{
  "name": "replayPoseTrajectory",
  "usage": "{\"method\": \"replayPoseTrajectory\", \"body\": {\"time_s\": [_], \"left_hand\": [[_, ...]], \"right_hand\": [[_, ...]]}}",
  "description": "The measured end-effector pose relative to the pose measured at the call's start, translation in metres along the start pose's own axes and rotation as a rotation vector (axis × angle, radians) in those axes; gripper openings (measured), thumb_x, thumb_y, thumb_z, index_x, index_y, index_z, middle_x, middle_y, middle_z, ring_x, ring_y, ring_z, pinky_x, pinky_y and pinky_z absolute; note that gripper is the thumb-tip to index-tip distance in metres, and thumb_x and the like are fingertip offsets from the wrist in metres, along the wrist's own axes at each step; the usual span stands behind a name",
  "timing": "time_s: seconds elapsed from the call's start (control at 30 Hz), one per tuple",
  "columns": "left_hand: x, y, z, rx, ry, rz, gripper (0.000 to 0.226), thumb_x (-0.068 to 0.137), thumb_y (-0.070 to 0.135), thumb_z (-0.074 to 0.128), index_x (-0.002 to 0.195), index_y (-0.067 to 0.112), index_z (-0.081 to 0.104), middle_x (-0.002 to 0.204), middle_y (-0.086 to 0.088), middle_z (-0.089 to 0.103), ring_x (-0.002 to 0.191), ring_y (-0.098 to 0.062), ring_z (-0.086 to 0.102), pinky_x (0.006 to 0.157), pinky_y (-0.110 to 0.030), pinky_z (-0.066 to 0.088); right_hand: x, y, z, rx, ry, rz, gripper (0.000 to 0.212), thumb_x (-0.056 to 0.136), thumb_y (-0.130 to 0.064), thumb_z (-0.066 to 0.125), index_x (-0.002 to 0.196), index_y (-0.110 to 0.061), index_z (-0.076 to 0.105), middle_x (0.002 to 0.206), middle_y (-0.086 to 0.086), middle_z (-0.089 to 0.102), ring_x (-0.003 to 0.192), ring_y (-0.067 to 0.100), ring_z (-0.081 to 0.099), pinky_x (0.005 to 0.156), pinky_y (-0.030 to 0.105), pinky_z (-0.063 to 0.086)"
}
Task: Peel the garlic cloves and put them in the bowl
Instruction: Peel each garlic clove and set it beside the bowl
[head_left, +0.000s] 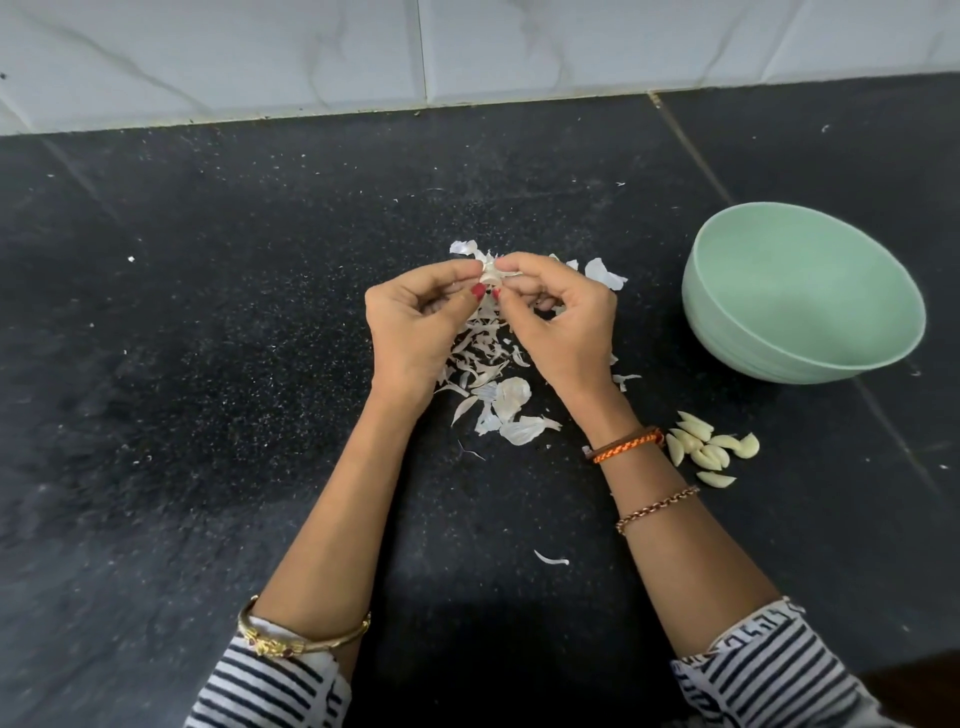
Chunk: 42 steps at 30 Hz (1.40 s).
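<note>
Head view | black speckled counter (208, 364) under white tiled wall (260, 52) | both hands' fingers (441, 273) pinch garlic clove (491, 275)

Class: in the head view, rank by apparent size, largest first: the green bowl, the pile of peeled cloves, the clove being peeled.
1. Green bowl
2. Pile of peeled cloves
3. Clove being peeled, mostly hidden by fingertips of both hands

A black speckled stone table (218, 322) fills nearly the whole view, its surface dusted with pale flecks. A thin seam (691, 150) runs from 12 o'clock down toward 4 o'clock, dividing the slabs. Along the far edge at 12 o'clock rises a wall (260, 52) of white, grey-veined marble-look tiles with narrow joints. The light is soft and even.
</note>
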<state>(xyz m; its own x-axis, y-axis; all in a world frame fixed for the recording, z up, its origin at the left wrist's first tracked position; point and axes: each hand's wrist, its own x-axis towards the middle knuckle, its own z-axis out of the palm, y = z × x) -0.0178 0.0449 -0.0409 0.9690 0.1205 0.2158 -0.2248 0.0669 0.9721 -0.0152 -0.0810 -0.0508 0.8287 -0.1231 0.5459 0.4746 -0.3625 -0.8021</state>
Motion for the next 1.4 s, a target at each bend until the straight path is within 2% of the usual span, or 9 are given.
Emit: {"method": "replayPoseTrajectory", "body": {"time_s": [0.17, 0.33, 0.57, 0.77, 0.87, 0.97, 1.17, 1.3, 1.4], "left_hand": [[0.0, 0.001, -0.001, -0.068, 0.007, -0.041, 0.029, 0.076, -0.018, 0.062, 0.076, 0.011, 0.063, 0.062, 0.01, 0.067, 0.06, -0.001, 0.061, 0.064, -0.015, 0.051], [-0.001, 0.006, 0.003, -0.22, 0.017, -0.144, 0.033, 0.076, -0.021, 0.057, 0.068, 0.01, 0.052, 0.054, 0.007, 0.063, 0.053, -0.001, 0.06, 0.057, -0.014, 0.049], [-0.002, 0.008, 0.007, -0.292, 0.067, -0.237, 0.037, 0.076, -0.023, 0.051, 0.063, 0.011, 0.044, 0.048, 0.003, 0.05, 0.041, -0.001, 0.043, 0.049, -0.015, 0.041], [-0.003, 0.006, 0.003, -0.226, 0.018, -0.075, 0.029, 0.065, -0.015, 0.06, 0.065, 0.011, 0.046, 0.057, -0.002, 0.062, 0.049, -0.004, 0.055, 0.052, -0.016, 0.046], [-0.004, 0.005, 0.003, -0.173, -0.027, -0.001, 0.031, 0.067, -0.017, 0.061, 0.07, 0.01, 0.047, 0.061, 0.004, 0.069, 0.055, -0.003, 0.062, 0.055, -0.016, 0.049], [-0.004, 0.006, 0.007, -0.24, -0.012, -0.063, 0.035, 0.075, -0.025, 0.054, 0.074, 0.01, 0.049, 0.062, 0.003, 0.069, 0.058, -0.003, 0.064, 0.058, -0.015, 0.049], [-0.003, 0.009, 0.009, -0.375, 0.02, -0.169, 0.033, 0.076, -0.019, 0.056, 0.074, 0.011, 0.043, 0.046, 0.008, 0.058, 0.045, 0.0, 0.051, 0.051, -0.014, 0.041], [-0.001, 0.007, 0.008, -0.386, 0.066, -0.217, 0.027, 0.064, -0.009, 0.057, 0.071, 0.013, 0.043, 0.051, 0.0, 0.044, 0.046, -0.006, 0.037, 0.049, -0.017, 0.037], [-0.002, 0.005, 0.009, -0.324, 0.058, -0.123, 0.036, 0.069, -0.023, 0.053, 0.072, 0.011, 0.042, 0.047, 0.005, 0.056, 0.044, -0.004, 0.05, 0.053, -0.017, 0.045]], "right_hand": [[0.0, 0.003, 0.001, -0.058, 0.013, -0.062, 0.016, 0.076, -0.001, 0.067, 0.091, -0.001, 0.073, 0.082, 0.002, 0.071, 0.071, 0.009, 0.064, 0.065, 0.01, 0.048], [0.0, 0.004, -0.001, -0.098, 0.027, -0.164, 0.011, 0.073, -0.001, 0.071, 0.084, -0.001, 0.073, 0.078, 0.007, 0.072, 0.067, 0.013, 0.065, 0.061, 0.024, 0.053], [-0.001, 0.004, -0.002, -0.13, 0.01, -0.271, 0.009, 0.076, -0.008, 0.069, 0.078, 0.0, 0.073, 0.072, 0.008, 0.071, 0.062, 0.019, 0.065, 0.056, 0.03, 0.052], [0.0, -0.002, -0.005, 0.069, -0.133, 0.063, 0.016, 0.074, 0.003, 0.071, 0.089, -0.002, 0.071, 0.074, -0.005, 0.066, 0.062, -0.001, 0.061, 0.056, 0.009, 0.044], [0.004, -0.005, -0.01, 0.15, -0.173, 0.145, 0.021, 0.073, 0.003, 0.073, 0.09, -0.01, 0.069, 0.072, -0.011, 0.065, 0.061, -0.002, 0.06, 0.054, 0.014, 0.047], [0.004, -0.005, -0.01, 0.093, -0.092, 0.049, 0.019, 0.073, -0.002, 0.074, 0.087, -0.013, 0.069, 0.074, -0.011, 0.065, 0.068, 0.005, 0.061, 0.062, 0.025, 0.05], [0.0, -0.001, -0.006, -0.145, 0.05, -0.314, 0.004, 0.071, -0.001, 0.075, 0.073, -0.002, 0.072, 0.073, 0.005, 0.071, 0.069, 0.013, 0.066, 0.07, 0.013, 0.046], [-0.003, -0.003, -0.005, -0.039, -0.017, -0.139, 0.005, 0.072, -0.002, 0.074, 0.076, -0.001, 0.072, 0.072, -0.003, 0.068, 0.066, 0.006, 0.062, 0.063, 0.011, 0.045], [0.001, -0.009, -0.008, 0.104, -0.135, 0.091, 0.015, 0.073, 0.004, 0.073, 0.086, -0.002, 0.07, 0.073, -0.008, 0.064, 0.064, -0.004, 0.061, 0.059, 0.008, 0.044]]}}
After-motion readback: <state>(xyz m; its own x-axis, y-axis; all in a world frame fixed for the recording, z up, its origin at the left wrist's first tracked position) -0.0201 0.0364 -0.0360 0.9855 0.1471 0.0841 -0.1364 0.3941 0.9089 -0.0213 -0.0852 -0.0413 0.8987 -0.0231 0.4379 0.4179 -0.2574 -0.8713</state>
